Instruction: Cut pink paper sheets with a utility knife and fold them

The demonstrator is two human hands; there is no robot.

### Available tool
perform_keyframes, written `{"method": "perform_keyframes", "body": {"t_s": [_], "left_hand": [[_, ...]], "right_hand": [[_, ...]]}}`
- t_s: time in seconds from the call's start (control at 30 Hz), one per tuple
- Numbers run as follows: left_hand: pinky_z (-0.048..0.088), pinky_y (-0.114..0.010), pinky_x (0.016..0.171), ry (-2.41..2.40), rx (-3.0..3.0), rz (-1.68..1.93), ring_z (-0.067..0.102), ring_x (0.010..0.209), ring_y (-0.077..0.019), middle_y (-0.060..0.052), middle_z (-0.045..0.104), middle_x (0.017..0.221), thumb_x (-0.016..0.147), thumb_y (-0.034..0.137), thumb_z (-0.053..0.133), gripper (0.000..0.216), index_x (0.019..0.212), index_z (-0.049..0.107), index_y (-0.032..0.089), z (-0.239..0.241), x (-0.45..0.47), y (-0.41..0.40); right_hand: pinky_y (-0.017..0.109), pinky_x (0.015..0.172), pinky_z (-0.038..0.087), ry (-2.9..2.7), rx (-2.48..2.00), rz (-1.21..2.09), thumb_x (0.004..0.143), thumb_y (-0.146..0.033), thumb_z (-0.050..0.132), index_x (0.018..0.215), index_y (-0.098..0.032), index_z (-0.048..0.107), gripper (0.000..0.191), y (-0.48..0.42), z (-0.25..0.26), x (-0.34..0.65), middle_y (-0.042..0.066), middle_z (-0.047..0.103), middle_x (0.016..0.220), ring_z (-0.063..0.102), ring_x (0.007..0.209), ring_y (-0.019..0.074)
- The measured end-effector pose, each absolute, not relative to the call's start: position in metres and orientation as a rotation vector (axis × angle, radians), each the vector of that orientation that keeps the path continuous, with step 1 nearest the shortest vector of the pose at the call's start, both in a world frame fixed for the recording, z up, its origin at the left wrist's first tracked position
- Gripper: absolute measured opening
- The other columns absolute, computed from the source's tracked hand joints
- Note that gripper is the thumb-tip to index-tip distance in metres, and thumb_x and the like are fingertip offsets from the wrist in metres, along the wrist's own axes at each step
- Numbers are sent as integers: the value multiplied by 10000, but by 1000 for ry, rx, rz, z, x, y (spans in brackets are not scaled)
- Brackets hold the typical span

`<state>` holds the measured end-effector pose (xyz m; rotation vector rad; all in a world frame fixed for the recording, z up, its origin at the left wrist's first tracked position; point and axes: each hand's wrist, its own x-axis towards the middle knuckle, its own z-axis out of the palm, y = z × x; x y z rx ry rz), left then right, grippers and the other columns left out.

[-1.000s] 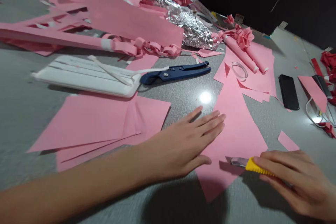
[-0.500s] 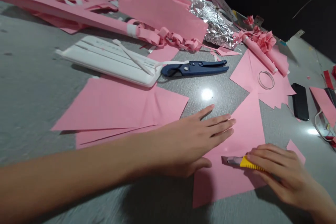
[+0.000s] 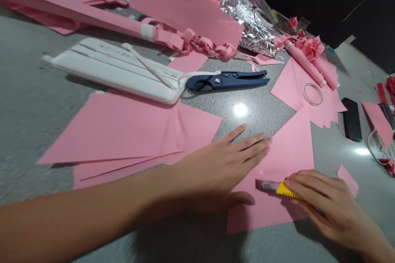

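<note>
My left hand [image 3: 225,168] lies flat with its fingers spread, resting over the left side of a pink paper sheet [image 3: 291,148]. In my right hand [image 3: 330,201] is a yellow utility knife [image 3: 288,190], gripped by its handle. Its bare blade points left toward my left thumb, over the lower part of the same sheet. Whether the blade touches the paper I cannot tell. More pink sheets [image 3: 117,131] lie on the table under and beyond my left forearm.
A white flat device [image 3: 117,70] and dark blue scissors [image 3: 228,80] lie ahead. Behind them are a paper chain [image 3: 200,43] and crumpled foil [image 3: 247,20]. To the right are a tape ring [image 3: 312,94], paper rolls [image 3: 305,63] and a black phone [image 3: 352,119].
The knife in my right hand has shifted slightly left. My left hand has moved a little left and stays flat. The whole view has turned slightly.
</note>
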<state>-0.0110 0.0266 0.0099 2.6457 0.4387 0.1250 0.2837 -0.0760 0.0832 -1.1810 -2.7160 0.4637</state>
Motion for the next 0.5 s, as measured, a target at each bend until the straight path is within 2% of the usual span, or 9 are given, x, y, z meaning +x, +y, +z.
{"method": "perform_keyframes", "body": {"t_s": [0.27,0.4,0.5], "left_hand": [[149,-629,1378,451,2637,187,291,1692,-370,-205,327,1793,1092,704,502,911,1714,355,54,6,-11,24],[92,-589,1393,469,2646,263,277,1700,-340,-184,331,1799,1104,686,485,880,1717,352,68,4,-13,21],[52,-540,1404,507,2631,298,288,1698,-305,-151,376,1791,1085,679,538,863,1705,387,98,3,-14,18]], "right_hand": [[346,895,678,-2739,-1246,398,1130,-127,500,1458,-166,637,358,-81,82,298,95,815,1287,785,1135,225],[339,874,673,-2753,-1253,360,1128,-134,503,1445,-170,641,347,-82,83,297,96,819,1264,792,1116,223],[326,842,667,-2768,-1249,331,1134,-136,489,1436,-167,640,339,-81,84,295,102,824,1240,799,1102,219]]}}
